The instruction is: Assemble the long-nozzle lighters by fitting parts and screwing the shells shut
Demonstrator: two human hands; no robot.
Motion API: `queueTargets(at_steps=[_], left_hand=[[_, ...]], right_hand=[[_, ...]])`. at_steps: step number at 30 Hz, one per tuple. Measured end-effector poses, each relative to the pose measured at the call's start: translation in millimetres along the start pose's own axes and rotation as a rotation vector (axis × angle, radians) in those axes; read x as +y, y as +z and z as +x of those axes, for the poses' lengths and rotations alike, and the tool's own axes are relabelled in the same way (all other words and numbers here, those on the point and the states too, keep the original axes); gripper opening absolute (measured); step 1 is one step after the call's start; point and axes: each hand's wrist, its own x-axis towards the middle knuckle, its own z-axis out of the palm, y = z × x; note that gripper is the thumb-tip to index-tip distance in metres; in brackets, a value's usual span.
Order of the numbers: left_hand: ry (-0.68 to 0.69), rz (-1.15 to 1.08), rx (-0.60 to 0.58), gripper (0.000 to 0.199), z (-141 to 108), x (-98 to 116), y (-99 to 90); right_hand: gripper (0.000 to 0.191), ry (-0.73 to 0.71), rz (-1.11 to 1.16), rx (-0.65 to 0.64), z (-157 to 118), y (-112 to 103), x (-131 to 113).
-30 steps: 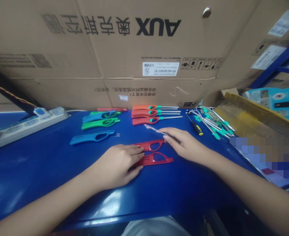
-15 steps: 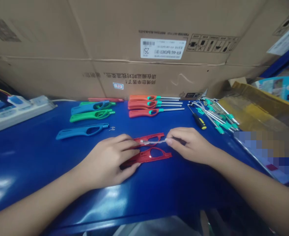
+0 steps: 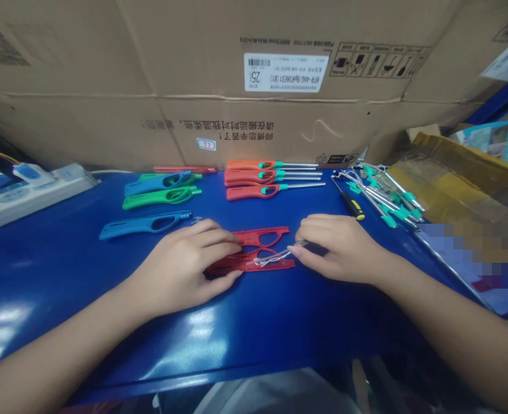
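Observation:
Two red lighter shell halves lie side by side on the blue table, the far half [image 3: 283, 231] and the near half [image 3: 285, 264], each with a trigger loop. My left hand [image 3: 187, 267] covers their left ends, its thumb and fingers closed on the near half. My right hand [image 3: 337, 248] is closed, pinching a slim lighter part with thin white wires [image 3: 271, 260]. The wired end reaches left over the near half; the other end is hidden in my fingers. Whether the part touches the shell I cannot tell.
Blue and green lighter shells [image 3: 161, 198] lie at the back left, and red and orange lighters with metal tubes [image 3: 254, 192] at the back middle. A screwdriver [image 3: 352, 206] and several metal tubes with green parts [image 3: 387, 201] are at the right. A power strip [image 3: 33, 198] and cardboard [image 3: 171, 69] border the table.
My right hand has brought the wired part from over the far shell half to over the near one. The near half has shifted slightly away from me, closer to the far half.

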Motion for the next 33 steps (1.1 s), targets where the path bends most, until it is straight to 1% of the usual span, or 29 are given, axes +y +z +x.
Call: queueTargets(at_steps=[3,6,12,18,24,28,33], left_hand=[[-0.042,-0.081,0.025,0.028,1.0,3.6,5.0],[-0.082,-0.153,0.044,0.031,2.0,5.3,11.0],[-0.039,-0.159,0.048,0.027,1.1,1.7,19.9],[-0.051,-0.112,0.027,0.024,0.5,3.5,15.4],[-0.049,-0.058,-0.011,0.024,1.1,7.0,8.8],[-0.045,-0.054,-0.015,0.019,0.6,8.1,8.0],[-0.028,-0.045,-0.027,0.021,-0.9,8.6,8.4]], right_hand=[[0.032,0.014,0.002,0.010,0.7,1.5,-0.1],[0.031,-0.002,0.015,0.035,1.8,3.7,-0.7],[0.030,-0.061,-0.052,0.006,3.2,9.2,-2.5],[0.031,-0.101,-0.017,-0.086,1.4,11.8,-1.5],[0.031,-0.078,0.018,-0.134,0.6,9.8,-2.5],[0.030,-0.072,0.028,-0.184,0.5,8.7,-2.4],[0.030,-0.062,0.029,-0.203,0.3,8.7,0.1]])
